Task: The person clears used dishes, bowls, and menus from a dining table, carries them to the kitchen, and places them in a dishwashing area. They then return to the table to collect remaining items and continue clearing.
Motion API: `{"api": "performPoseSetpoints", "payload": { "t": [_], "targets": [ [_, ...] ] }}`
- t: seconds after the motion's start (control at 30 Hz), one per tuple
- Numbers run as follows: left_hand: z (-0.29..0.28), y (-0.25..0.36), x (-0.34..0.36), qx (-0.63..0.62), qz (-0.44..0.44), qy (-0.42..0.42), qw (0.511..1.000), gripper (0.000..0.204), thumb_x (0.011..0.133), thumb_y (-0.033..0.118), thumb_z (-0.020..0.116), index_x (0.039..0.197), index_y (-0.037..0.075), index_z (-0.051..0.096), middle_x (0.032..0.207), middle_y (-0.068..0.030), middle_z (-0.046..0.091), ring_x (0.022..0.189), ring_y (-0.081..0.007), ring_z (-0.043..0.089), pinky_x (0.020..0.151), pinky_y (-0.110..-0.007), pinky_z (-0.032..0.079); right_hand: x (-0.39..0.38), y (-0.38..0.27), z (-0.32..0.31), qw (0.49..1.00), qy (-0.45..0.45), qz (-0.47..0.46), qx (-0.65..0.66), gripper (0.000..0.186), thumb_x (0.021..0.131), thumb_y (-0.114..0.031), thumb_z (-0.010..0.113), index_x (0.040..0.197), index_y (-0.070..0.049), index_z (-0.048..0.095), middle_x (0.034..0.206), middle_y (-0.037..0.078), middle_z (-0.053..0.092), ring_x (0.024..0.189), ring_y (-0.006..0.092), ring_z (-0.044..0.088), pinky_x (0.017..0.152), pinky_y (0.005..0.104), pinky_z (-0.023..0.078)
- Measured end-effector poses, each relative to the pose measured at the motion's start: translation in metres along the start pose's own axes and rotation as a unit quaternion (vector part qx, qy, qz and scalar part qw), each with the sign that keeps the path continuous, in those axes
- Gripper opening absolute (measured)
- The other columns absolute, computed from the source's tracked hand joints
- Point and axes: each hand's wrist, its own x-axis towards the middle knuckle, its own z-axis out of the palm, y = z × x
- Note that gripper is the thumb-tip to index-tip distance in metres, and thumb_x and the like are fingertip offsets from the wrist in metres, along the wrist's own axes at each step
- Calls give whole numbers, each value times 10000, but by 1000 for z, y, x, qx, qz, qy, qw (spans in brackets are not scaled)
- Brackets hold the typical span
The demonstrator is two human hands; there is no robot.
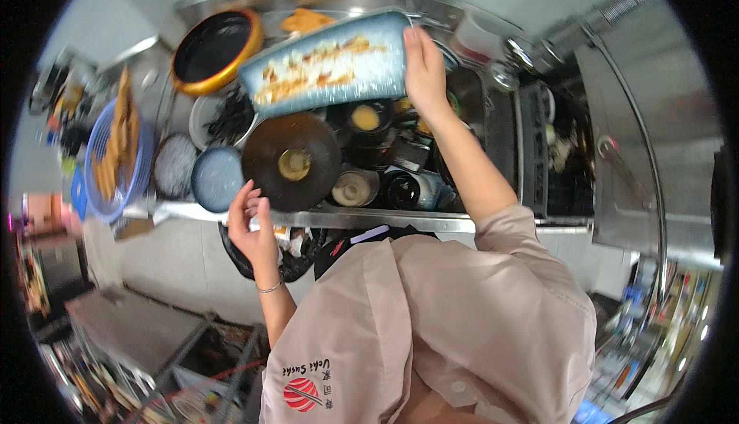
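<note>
A long blue rectangular dish [323, 99] smeared with brown sauce and white food scraps is tilted over the sink. My right hand [425, 70] grips its right end, fingers closed round the rim. Near the front edge my left hand [252, 222] is empty with its fingers apart, close to the lower left rim of a dark round bowl [277, 135]. A small yellowish patch shows in the bowl's middle. Beside it on the left sits a round blue-grey plate [218, 178]; whether my left fingertips touch either one I cannot tell.
An orange-rimmed black tub [252, 39] stands at the back left. A blue basket [98, 128] with brown pieces is far left. Stacked dark dishes [369, 151] and a cup [354, 188] crowd the sink. Below hangs a black-lined bin [296, 266]. A dish rack [566, 185] is right.
</note>
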Motion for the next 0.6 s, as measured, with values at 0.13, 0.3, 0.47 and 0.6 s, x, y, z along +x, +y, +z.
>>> {"api": "performPoseSetpoints", "payload": {
  "t": [0.13,0.3,0.47,0.6],
  "targets": [
    [35,23,65,-49,126,-9,991,161,981,69,542,1072,-15,645,936,-80,656,821,-127,617,768,-264,501,-67,5,-101,987,67,145,6,492,1046,-361,487,1247,77,587,1132,126,677,1060,171,598,954,309,451],
    [133,59,144,-33,166,-167,971,208,1003,143,552,1038,-24,670,990,-92,691,932,-159,653,851,-288,505,-136,3,-232,942,202,267,18,412,1051,-336,498,1154,35,645,1043,55,668,952,97,574,860,255,460],
    [319,58,160,99,383,-374,838,206,926,200,622,1037,38,688,1029,-150,691,999,-334,645,885,-409,494,-145,-3,-313,941,269,200,-44,364,1061,-299,480,933,4,635,887,-12,642,787,41,542,738,219,459],
    [445,36,136,308,500,-386,711,376,904,262,600,1254,126,613,1306,-145,594,1317,-322,477,1101,-532,341,-100,20,-339,924,256,111,-262,337,1043,-254,504,1026,50,647,888,74,659,833,132,584,789,285,470]
  ]
}}
